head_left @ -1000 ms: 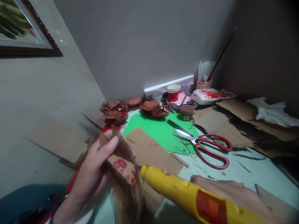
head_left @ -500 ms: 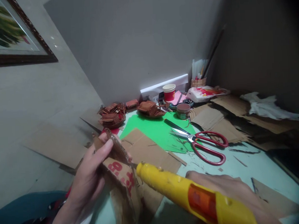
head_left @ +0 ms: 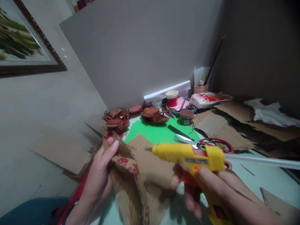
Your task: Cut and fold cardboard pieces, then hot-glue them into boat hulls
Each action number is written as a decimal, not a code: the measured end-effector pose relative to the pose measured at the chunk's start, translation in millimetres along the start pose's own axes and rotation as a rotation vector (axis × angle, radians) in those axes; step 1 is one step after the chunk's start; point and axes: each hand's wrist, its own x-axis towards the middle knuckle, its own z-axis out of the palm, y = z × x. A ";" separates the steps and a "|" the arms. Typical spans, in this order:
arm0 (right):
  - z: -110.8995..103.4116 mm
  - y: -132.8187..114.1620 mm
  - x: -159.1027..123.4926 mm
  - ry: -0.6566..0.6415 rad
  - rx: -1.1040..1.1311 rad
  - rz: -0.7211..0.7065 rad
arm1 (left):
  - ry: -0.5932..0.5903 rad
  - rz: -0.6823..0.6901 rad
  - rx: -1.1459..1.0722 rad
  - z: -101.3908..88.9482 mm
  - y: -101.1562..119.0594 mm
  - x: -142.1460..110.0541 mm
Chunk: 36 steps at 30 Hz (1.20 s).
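My left hand is closed around the upper end of a folded piece of cardboard with red printing on it. The thumb presses on a narrow flap at its top. In my right hand is a yellow glue gun, gripped by its handle and lit by a small red light. Its nozzle points left, a little apart from the cardboard. A clear glue stick juts out of its back. Behind the gun lie red-handled scissors, partly hidden by it.
A flat cardboard sheet and a green sheet cover the table's middle. Brown layered cardboard models stand behind, near a red-and-white cup and a jar. Torn cardboard is piled at the right.
My right hand has drawn the glue gun off the cardboard's edge and turned it more level, showing its side. My left hand keeps its hold. The view has shifted slightly.
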 end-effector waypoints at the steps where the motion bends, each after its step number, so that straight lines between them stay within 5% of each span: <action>1: 0.3 -4.3 8.8 -0.038 0.126 0.060 | -0.001 -0.010 -0.010 -1.0 -2.1 2.5; 4: 1.3 -5.5 28.4 -0.035 0.321 0.196 | 0.008 -0.045 -0.063 -2.8 -7.7 8.9; 7: -0.9 5.3 35.8 -0.035 0.247 0.246 | 0.009 -0.094 -0.101 -1.6 -11.0 11.5; 12: -15.7 20.8 34.1 0.151 -0.557 0.051 | 0.005 -0.146 -0.112 -0.8 -15.1 10.8; 17: -10.2 11.4 32.2 0.207 -0.846 0.049 | -0.009 -0.164 -0.102 -2.3 -21.6 10.5; 19: 3.8 -0.7 30.5 0.205 -0.876 0.002 | -0.020 -0.156 -0.101 0.3 -24.8 8.7; 24: 42.3 -16.1 26.4 0.159 -0.958 -0.454 | -0.075 -0.168 -0.087 12.9 -35.4 -4.1; 30: 51.8 -4.6 26.8 0.165 -0.959 -0.414 | -0.139 -0.254 -0.062 23.2 -43.6 -22.6; 36: 40.1 0.4 28.0 0.242 -0.858 -0.497 | -0.155 -0.119 0.200 21.5 -53.5 -27.6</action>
